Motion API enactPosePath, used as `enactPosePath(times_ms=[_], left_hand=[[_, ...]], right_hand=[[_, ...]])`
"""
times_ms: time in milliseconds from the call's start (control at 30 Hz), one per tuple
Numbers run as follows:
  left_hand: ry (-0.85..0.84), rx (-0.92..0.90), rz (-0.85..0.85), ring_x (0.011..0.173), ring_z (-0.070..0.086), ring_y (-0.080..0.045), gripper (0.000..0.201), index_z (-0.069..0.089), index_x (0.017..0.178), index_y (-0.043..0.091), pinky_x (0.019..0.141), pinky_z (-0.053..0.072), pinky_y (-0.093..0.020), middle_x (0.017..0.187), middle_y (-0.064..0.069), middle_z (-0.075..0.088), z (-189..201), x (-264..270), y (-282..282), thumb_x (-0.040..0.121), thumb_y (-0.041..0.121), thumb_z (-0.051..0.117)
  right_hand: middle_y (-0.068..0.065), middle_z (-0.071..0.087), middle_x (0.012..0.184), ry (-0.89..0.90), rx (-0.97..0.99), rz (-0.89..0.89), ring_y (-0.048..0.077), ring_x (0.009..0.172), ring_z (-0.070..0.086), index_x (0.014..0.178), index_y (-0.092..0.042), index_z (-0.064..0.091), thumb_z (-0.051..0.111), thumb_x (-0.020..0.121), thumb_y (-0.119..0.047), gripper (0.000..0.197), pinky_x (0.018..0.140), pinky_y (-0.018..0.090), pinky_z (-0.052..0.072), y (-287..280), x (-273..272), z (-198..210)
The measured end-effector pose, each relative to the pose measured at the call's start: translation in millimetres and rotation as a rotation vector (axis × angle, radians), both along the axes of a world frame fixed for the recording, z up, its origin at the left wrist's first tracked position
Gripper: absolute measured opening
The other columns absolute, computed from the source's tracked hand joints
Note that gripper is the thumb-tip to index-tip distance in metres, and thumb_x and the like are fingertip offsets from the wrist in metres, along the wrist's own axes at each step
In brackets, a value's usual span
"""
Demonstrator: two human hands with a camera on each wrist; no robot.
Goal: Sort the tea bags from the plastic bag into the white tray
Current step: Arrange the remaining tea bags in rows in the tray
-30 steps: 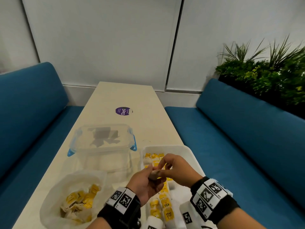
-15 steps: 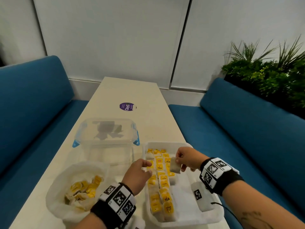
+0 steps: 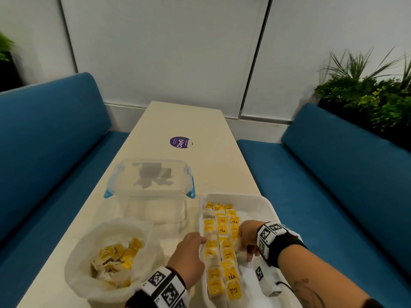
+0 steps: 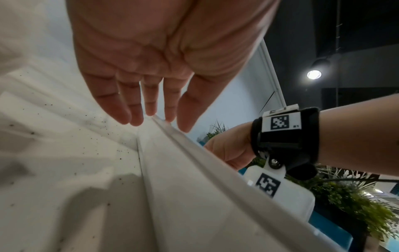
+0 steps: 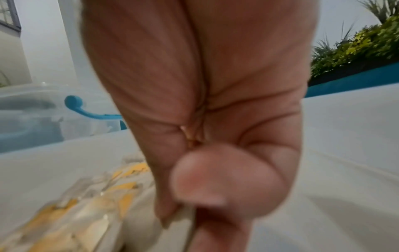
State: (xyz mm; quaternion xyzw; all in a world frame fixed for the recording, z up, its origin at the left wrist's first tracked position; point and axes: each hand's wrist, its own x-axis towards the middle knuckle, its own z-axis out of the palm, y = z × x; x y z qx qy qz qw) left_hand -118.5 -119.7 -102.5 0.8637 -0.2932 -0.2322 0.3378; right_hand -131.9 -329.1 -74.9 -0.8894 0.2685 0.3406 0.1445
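Observation:
The white tray (image 3: 255,197) sits at the near right of the table, with rows of yellow-tagged tea bags (image 3: 222,241) along its left half. My right hand (image 3: 244,252) is low inside the tray and pinches one tea bag (image 3: 241,255) beside the rows; the right wrist view shows the tea bag (image 5: 178,217) between thumb and finger. My left hand (image 3: 195,240) rests with straight fingers on the tray's left rim (image 4: 194,148) and holds nothing. The plastic bag (image 3: 89,241) lies open at the near left with several tea bags (image 3: 117,256) in it.
A clear lidded container (image 3: 151,187) with blue clips stands just behind the bag and tray. A purple sticker (image 3: 180,142) lies farther up the narrow table. Blue benches (image 3: 44,152) flank both sides, and plants (image 3: 367,96) stand at the right.
My right hand has carried the tea bag down from above the tray to the tray floor beside the rows. My left hand has moved to the tray's left rim.

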Motion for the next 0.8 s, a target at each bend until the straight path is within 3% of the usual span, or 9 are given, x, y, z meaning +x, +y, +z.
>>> enactPosePath(times_ms=[67,167,233,333,433,500,567,667,800], left_hand=[[0.018,0.014,-0.025,0.132,0.034,-0.012,0.052,0.035,0.137,0.022,0.105,0.029,-0.019,0.145,0.004,0.029,11.6,-1.3,-0.1,0.090,0.018,0.056],[0.060,-0.034,-0.016,0.129,0.038,-0.015,0.051,0.037,0.136,0.024,0.105,0.035,-0.028,0.143,0.003,0.032,42.9,2.5,1.9,0.090,0.026,0.058],[0.071,-0.115,0.017,0.121,0.045,-0.014,0.044,0.043,0.132,0.024,0.096,0.041,-0.026,0.138,0.004,0.039,68.9,9.7,11.4,0.090,0.024,0.058],[0.019,-0.271,0.108,0.095,0.055,-0.010,0.029,0.055,0.118,0.021,0.081,0.043,-0.019,0.121,0.004,0.054,103.1,26.6,45.7,0.089,0.016,0.058],[-0.106,-0.275,0.223,0.075,0.055,-0.002,0.019,0.063,0.089,0.025,0.065,0.043,-0.008,0.092,0.011,0.062,116.4,47.1,101.5,0.087,0.007,0.058],[-0.158,-0.186,0.320,0.084,0.059,-0.007,0.031,0.064,0.075,0.031,0.074,0.046,-0.017,0.092,0.008,0.063,109.8,58.9,139.0,0.083,0.002,0.056],[-0.197,-0.063,0.393,0.107,0.056,-0.015,0.040,0.063,0.068,0.037,0.090,0.042,-0.026,0.107,0.006,0.059,95.3,64.9,166.3,0.080,0.000,0.057],[-0.203,0.203,0.382,0.130,0.038,-0.020,0.027,0.070,0.088,0.035,0.103,0.032,-0.028,0.139,0.000,0.042,61.4,64.1,182.6,0.084,0.010,0.060],[-0.127,0.344,0.334,0.120,0.048,-0.026,0.040,0.054,0.125,0.035,0.098,0.041,-0.032,0.138,-0.006,0.036,21.9,55.6,178.3,0.087,0.024,0.057]], right_hand=[[0.004,0.067,0.081,-0.026,-0.043,-0.006,0.015,0.067,0.069,0.082,-0.014,0.062,0.073,0.079,-0.019,0.013,0.056,0.023,0.053,0.8,-0.5,-3.0],[0.008,0.056,0.101,-0.067,-0.124,0.007,0.030,0.104,0.064,0.117,-0.003,0.053,0.072,0.082,-0.020,0.044,0.060,0.028,0.048,5.9,2.2,13.3],[0.009,0.058,0.101,-0.168,-0.104,0.008,0.027,0.094,0.066,0.114,-0.004,0.050,0.068,0.085,-0.021,0.038,0.054,0.026,0.044,15.1,7.5,40.7],[0.003,0.057,0.074,-0.374,0.000,0.007,0.016,0.058,0.062,0.085,-0.011,0.048,0.064,0.088,-0.019,0.018,0.042,0.022,0.040,42.6,16.0,79.9],[0.001,0.060,0.073,-0.544,0.243,0.130,0.011,0.060,0.062,0.081,-0.015,0.052,0.064,0.085,-0.012,0.014,0.043,0.020,0.044,98.9,25.5,106.8],[-0.003,0.062,0.078,-0.610,0.368,0.274,0.009,0.068,0.061,0.087,-0.015,0.059,0.064,0.084,-0.009,0.009,0.054,0.019,0.049,145.7,31.9,112.5],[-0.001,0.065,0.092,-0.630,0.372,0.443,0.013,0.083,0.060,0.100,-0.014,0.066,0.064,0.083,-0.007,0.018,0.068,0.019,0.047,190.7,40.4,102.5],[0.010,0.063,0.116,-0.519,0.215,0.661,0.023,0.108,0.055,0.117,-0.006,0.062,0.057,0.086,-0.007,0.032,0.086,0.025,0.042,243.2,54.5,72.6],[0.010,0.057,0.080,-0.196,-0.033,0.786,0.028,0.088,0.053,0.110,0.002,0.063,0.064,0.086,-0.026,0.037,0.074,0.033,0.041,272.4,63.7,45.7]])
